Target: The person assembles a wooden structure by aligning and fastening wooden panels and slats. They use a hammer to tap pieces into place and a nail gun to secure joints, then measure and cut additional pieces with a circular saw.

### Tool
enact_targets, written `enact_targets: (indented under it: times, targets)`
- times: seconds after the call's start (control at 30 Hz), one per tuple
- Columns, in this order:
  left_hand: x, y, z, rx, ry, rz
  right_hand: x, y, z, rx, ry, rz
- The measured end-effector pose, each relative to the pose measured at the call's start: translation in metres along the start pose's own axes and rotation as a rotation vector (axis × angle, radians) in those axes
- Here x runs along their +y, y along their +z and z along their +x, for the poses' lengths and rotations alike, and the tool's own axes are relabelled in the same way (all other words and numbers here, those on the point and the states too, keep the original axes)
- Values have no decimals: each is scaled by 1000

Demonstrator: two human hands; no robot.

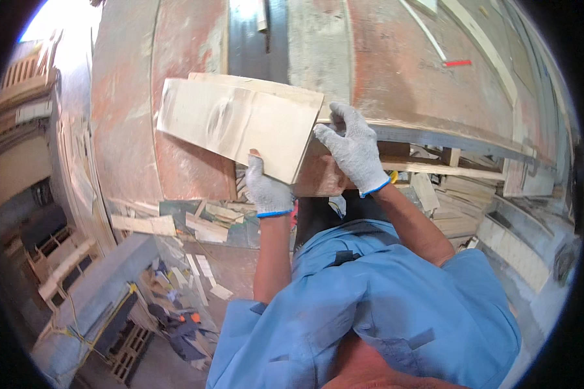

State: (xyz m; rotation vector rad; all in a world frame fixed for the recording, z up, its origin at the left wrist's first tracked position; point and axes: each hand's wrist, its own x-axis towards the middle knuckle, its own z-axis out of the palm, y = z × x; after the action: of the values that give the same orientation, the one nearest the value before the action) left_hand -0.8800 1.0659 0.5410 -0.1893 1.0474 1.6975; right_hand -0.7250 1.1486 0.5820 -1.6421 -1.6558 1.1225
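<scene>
A pale, flat wooden board (220, 123) with curved grain marks lies tilted above the workbench. Behind its far edge shows the rim of a second wooden piece (266, 84). My left hand (268, 189), in a grey knit glove with a blue cuff, grips the board's near edge, its thumb on top and its other fingers hidden underneath. Just off the right end of the board is my right hand (359, 150), gloved the same way. Its thumb and forefinger are spread apart, with nothing seen between them.
The workbench (126, 129) has a worn reddish top and a dark metal strip (258, 52). A red-tipped white stick (457, 63) and long strips lie at the far right. Wood offcuts (207, 227) litter the space below the near edge. A grey machine table (104, 279) stands lower left.
</scene>
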Motion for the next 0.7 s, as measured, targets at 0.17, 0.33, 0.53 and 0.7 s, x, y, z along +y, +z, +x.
enact_targets:
  times: [0.17,0.33,0.53,0.7]
  targets:
    - [-71,48,4,-70,-167,-50,31,-40,32,-105,86,104]
    - [-82,77,2,-431,-532,379,111,-79,100,-10,136,319]
    - [-5,33,69,-93,705,1566,175,-106,123,63,26,-343]
    - [55,-6,131,219,806,1860,177,-91,95,227,-50,-339]
